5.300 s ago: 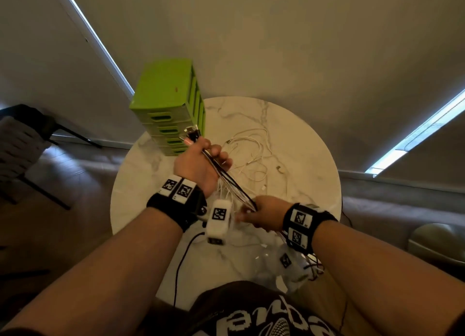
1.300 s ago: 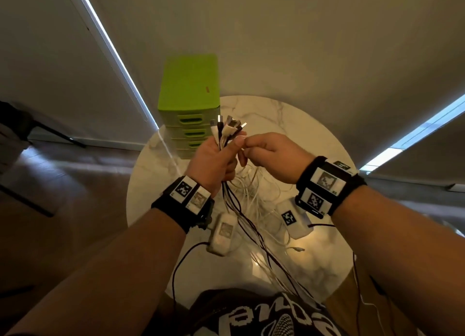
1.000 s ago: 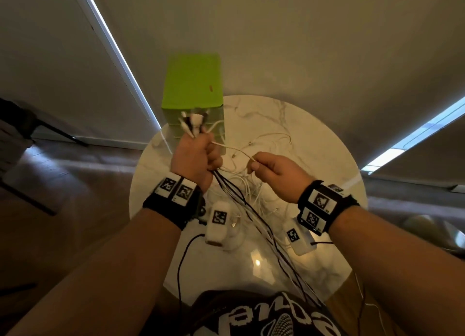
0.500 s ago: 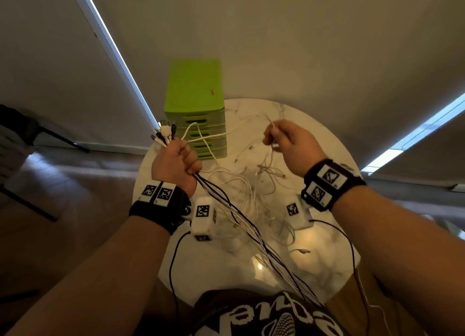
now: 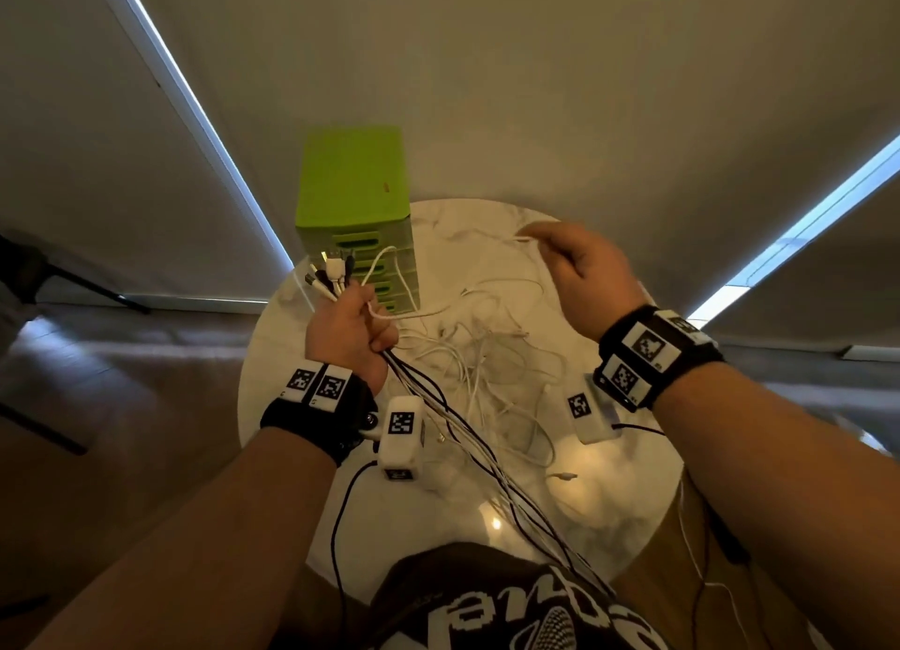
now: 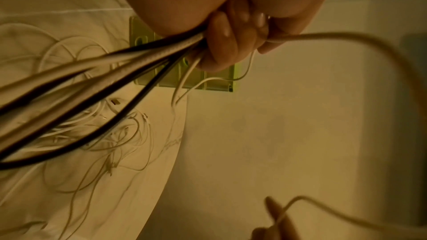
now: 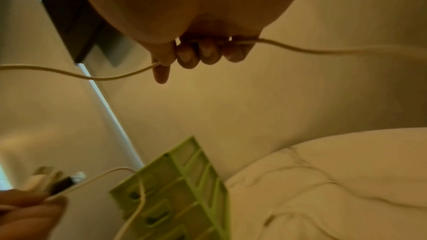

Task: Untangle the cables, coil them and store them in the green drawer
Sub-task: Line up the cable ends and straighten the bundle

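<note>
The head camera looked steeply down over both forearms at the round counter [image 5: 628, 498]. Each wrist camera sat close beneath its palm; all three views shared the green drawer unit [image 5: 354, 196] [image 6: 217, 83] [image 7: 184, 185].

This looks like a room in a home or a small office. A round marble-topped table [image 5: 609, 498] stands on a wooden floor [image 5: 121, 406] close to plain pale walls with window blinds [image 5: 584, 89], daylight showing at their edges, and a dark chair [image 5: 29, 264] to one side.

Green drawer unit [image 5: 358, 240] just beyond left hand [image 5: 348, 335]; loose white cables [image 5: 479, 362] tangled below both grips, open air between.
</note>
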`<state>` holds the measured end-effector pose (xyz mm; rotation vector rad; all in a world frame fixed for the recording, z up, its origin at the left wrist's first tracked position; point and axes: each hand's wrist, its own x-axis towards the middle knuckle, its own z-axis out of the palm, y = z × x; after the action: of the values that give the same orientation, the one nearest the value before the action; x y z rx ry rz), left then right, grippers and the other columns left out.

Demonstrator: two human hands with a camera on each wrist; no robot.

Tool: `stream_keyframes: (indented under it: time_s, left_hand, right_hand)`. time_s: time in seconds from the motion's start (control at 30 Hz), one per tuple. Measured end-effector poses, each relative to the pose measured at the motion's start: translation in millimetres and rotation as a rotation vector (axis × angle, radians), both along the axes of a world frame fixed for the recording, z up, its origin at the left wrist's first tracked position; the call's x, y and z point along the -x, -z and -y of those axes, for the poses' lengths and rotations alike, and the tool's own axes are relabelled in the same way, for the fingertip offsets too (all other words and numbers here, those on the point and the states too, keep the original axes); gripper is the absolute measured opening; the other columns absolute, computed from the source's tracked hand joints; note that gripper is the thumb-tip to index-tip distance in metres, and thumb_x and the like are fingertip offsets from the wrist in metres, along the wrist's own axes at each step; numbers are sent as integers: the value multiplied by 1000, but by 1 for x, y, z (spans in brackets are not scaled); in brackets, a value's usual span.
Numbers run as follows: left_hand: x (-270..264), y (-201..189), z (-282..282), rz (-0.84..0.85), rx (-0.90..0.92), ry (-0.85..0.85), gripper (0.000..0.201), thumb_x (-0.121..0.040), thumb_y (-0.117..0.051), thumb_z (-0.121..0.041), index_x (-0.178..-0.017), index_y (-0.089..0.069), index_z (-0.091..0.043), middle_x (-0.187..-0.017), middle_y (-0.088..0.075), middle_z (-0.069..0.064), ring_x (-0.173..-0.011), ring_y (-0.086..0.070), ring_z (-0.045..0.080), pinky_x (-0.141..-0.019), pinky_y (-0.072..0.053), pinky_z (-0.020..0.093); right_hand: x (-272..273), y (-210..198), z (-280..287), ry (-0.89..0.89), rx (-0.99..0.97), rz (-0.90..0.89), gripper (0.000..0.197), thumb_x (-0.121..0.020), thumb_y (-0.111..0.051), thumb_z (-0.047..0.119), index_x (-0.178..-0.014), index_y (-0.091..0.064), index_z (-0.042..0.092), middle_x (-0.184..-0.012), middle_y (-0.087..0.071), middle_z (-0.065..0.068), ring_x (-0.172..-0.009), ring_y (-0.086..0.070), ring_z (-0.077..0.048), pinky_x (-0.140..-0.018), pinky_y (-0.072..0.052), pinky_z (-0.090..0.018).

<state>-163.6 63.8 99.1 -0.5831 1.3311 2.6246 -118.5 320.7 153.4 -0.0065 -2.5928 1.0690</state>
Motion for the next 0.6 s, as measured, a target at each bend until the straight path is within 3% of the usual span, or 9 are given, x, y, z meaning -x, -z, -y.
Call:
stream_keyframes:
  time_s: [0.1,0.17,0.27,0.33,0.47,0.53,0.6]
  left_hand:
    - [-5,1,-13,-28,-3,31,30,-95,-47,0,-75,-44,-22,-53,-27,-5,-40,-20,8,-37,-19,19]
    - [-10,3,-28,-52,46,97,31,-95,-45,1,-76,-42,-23,-51,-24,-7,-40,-19,7,-37,-17,19]
    - [-25,8,-59,-97,186,227,34,-94,-45,4,-78,-38,-25,-52,-24,-6,-40,-18,8,-40,-14,19]
    - [-38,11,-83,-112,261,294,35,-94,-46,5,-79,-37,-25,-54,-25,-5,-41,-20,9,-39,-18,19]
    - [-62,21,-126,-126,342,387,32,-97,-47,2,-81,-36,-23,-54,-27,-6,-41,-20,10,-41,-19,20]
    - [-74,22,-146,-136,366,442,32,-98,-48,1,-80,-35,-22,-54,-26,-5,-42,-19,11,-43,-19,21]
    - [-86,19,-162,-136,368,493,32,-98,-47,0,-80,-35,-22,-54,-24,-3,-41,-19,11,-43,-18,22]
  right_hand:
    - [-22,25,-41,167,-65,123,26,-97,-49,18,-98,-74,21,-105,-68,-1,-102,-60,-21,-88,-44,-29]
    - [-41,41,-68,295,-119,275,30,-90,-42,27,-83,-71,22,-103,-68,-4,-98,-60,-26,-86,-47,-38]
    - [-65,71,-94,348,-247,642,29,-92,-47,25,-86,-75,19,-107,-71,-8,-95,-63,-30,-82,-51,-37]
    - [-75,85,-100,250,-189,760,25,-92,-54,21,-100,-78,22,-116,-72,-5,-102,-64,-26,-85,-48,-31]
    - [-97,82,-85,-102,63,535,59,-89,-62,19,-144,-50,38,-137,-60,12,-127,-53,-6,-103,-40,-25]
    - [-102,75,-77,-236,65,434,59,-92,-66,34,-146,-43,41,-139,-58,18,-128,-50,-1,-106,-39,-23]
    - [-104,72,-75,-287,27,426,33,-99,-57,44,-131,-58,38,-122,-68,16,-114,-61,-4,-100,-47,-29]
